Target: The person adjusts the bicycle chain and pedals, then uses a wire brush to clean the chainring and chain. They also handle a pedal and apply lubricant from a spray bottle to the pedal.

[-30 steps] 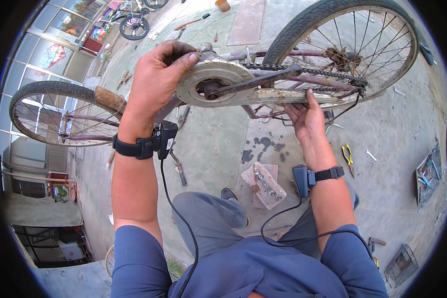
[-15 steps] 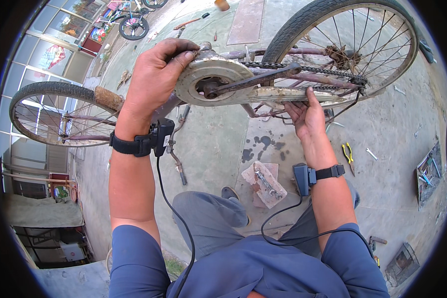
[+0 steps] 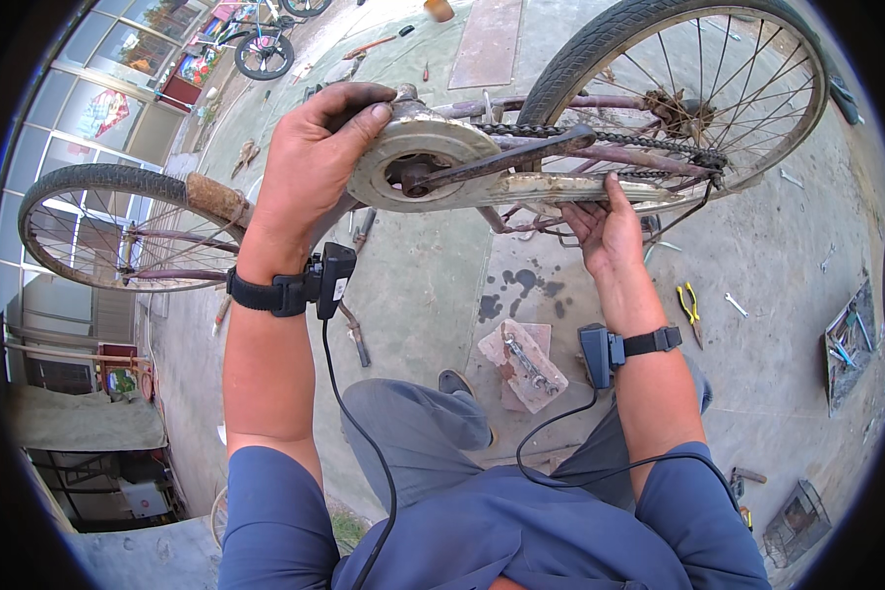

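Observation:
An old purple bicycle lies raised across the view, rear wheel [image 3: 664, 88] at right, front wheel [image 3: 138, 226] at left. My left hand [image 3: 320, 147] grips the upper left rim of the worn pale round chain guard [image 3: 369, 177], thumb and fingers closed on it. Through the guard's opening shows the hub, with a dark crank arm [image 3: 506, 152] crossing toward the right. My right hand [image 3: 605, 231] holds the guard's long ridged section [image 3: 551, 187] from below, fingers curled against it and thumb raised along its near side. The chain [image 3: 649, 147] runs behind it to the rear hub.
On the ground lie yellow pliers [image 3: 689, 315], a spanner [image 3: 736, 306], a brick slab [image 3: 541, 393] bearing a metal tool [image 3: 526, 359], and a tool tray [image 3: 841, 383]. Another bicycle [image 3: 264, 55] stands behind, near a glazed frontage [image 3: 59, 128] at left.
My left wrist and forearm shifted slightly left, then back to the right, with the hand staying on the guard. My right hand and the bicycle look almost unchanged.

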Demonstrator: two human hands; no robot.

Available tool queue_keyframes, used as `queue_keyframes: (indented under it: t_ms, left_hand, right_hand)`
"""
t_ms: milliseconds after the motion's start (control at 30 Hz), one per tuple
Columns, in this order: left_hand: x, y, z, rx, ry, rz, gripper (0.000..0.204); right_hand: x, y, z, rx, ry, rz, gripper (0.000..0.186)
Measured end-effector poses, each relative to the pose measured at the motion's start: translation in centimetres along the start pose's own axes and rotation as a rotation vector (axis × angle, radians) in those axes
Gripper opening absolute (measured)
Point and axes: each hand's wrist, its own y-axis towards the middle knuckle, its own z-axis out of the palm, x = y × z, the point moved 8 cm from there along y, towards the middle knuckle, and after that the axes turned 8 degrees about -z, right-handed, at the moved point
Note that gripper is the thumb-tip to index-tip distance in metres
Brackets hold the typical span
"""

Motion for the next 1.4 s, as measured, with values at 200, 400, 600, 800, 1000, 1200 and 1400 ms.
queue_keyframes:
  t_ms: [200, 400, 600, 800, 1000, 1200, 1400]
  left_hand:
    - [0.84, 0.08, -0.11, 0.000, -0.147, -0.044, 0.021]
    - [1.05, 0.05, -0.21, 0.004, -0.177, -0.030, 0.021]
    - [0.93, -0.15, -0.17, -0.004, -0.169, -0.013, 0.023]
    - [0.88, -0.18, -0.07, 0.017, -0.167, -0.019, 0.023]
    - [0.96, -0.17, -0.04, -0.008, -0.166, -0.021, 0.022]
    - [0.72, -0.25, 0.05, -0.013, -0.143, -0.022, 0.021]
    - [0.48, -0.26, 0.24, -0.028, -0.147, -0.005, 0.022]
  right_hand:
    - [-0.06, 0.10, -0.03, -0.001, 0.000, -0.002, 0.063]
    - [-0.07, 0.14, -0.03, -0.002, 0.004, 0.002, 0.061]
    - [-0.08, 0.26, -0.04, 0.004, -0.004, -0.004, 0.061]
    - [-0.06, 0.30, -0.06, -0.003, 0.001, -0.001, 0.063]
    - [-0.01, 0.23, -0.01, -0.008, 0.005, -0.005, 0.064]
    - [0.07, 0.21, 0.10, 0.009, 0.000, -0.012, 0.064]
    - [-0.07, 0.23, -0.05, -0.014, 0.004, -0.003, 0.064]
